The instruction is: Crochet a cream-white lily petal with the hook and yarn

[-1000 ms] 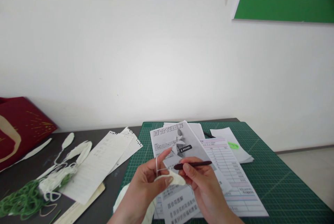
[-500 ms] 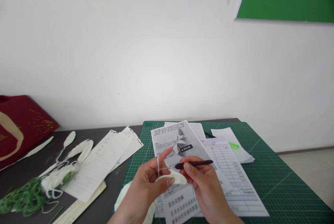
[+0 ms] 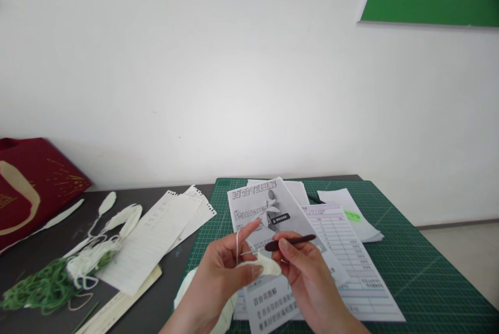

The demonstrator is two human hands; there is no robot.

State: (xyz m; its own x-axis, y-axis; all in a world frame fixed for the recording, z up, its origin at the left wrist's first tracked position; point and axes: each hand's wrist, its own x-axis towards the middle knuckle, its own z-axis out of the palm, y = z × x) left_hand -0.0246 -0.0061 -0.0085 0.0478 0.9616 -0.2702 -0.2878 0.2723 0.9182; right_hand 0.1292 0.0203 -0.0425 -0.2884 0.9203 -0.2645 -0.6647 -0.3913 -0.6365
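Between thumb and fingers, my left hand pinches a small cream crocheted piece, and white yarn loops over its raised index finger. My right hand grips a crochet hook by its dark brown handle. The hook's thin metal shaft points left, at the upper edge of the crocheted piece; its tip is too small to make out. Partly hidden behind my left wrist lies a ball of white yarn. Under both hands is a printed pattern sheet with a flower picture.
A green cutting mat bears a printed table sheet, white papers and a bright green clip. To the left lie handwritten sheets, green yarn, white crocheted petals and a dark red bag.
The hook's handle has tilted, its right end now higher, and the shaft slopes up to the right by the crocheted piece. My left hand keeps its hold. The whole view has shifted slightly.
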